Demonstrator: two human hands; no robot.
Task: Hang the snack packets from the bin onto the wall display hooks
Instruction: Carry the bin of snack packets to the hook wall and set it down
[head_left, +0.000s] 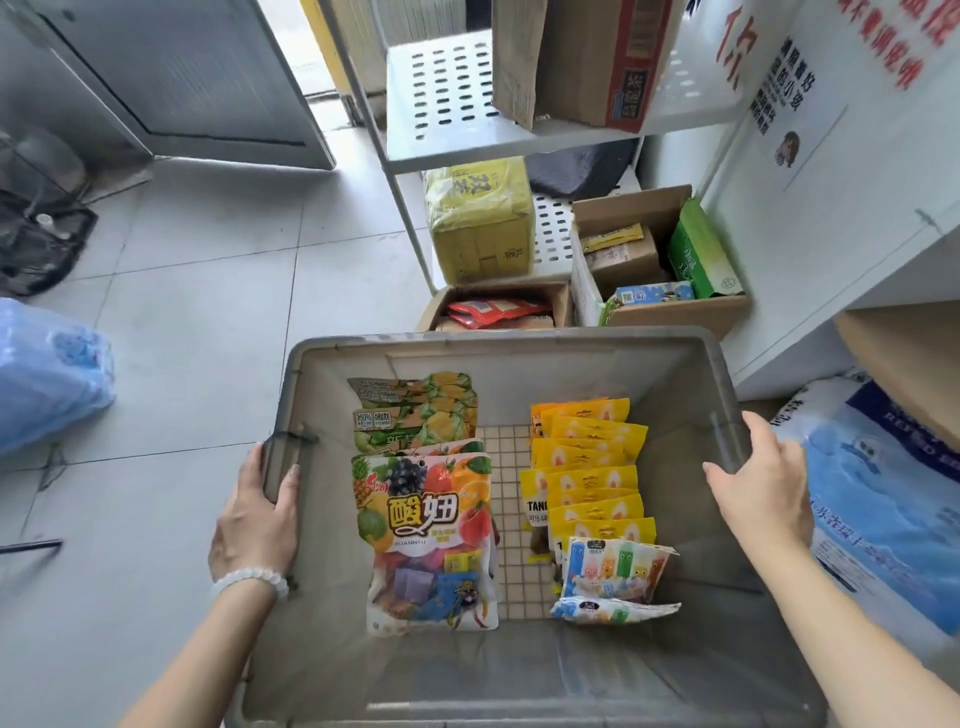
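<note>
A grey plastic bin (498, 348) fills the lower middle of the head view. My left hand (254, 514) grips its left rim and my right hand (761, 483) grips its right rim. Inside, fruit-printed snack packets (426, 525) lie stacked on the left, with green and yellow packets (415, 410) behind them. A row of yellow packets (587, 467) overlaps along the right side. Two pale blue packets (613, 571) lie at the near right. No wall display hooks are in view.
A white metal rack (447, 88) stands ahead with cardboard boxes on its shelves. Open cartons of goods (660, 260) sit on the floor just beyond the bin. A blue bag (47, 374) lies at the left, a large printed sack (883, 509) at the right.
</note>
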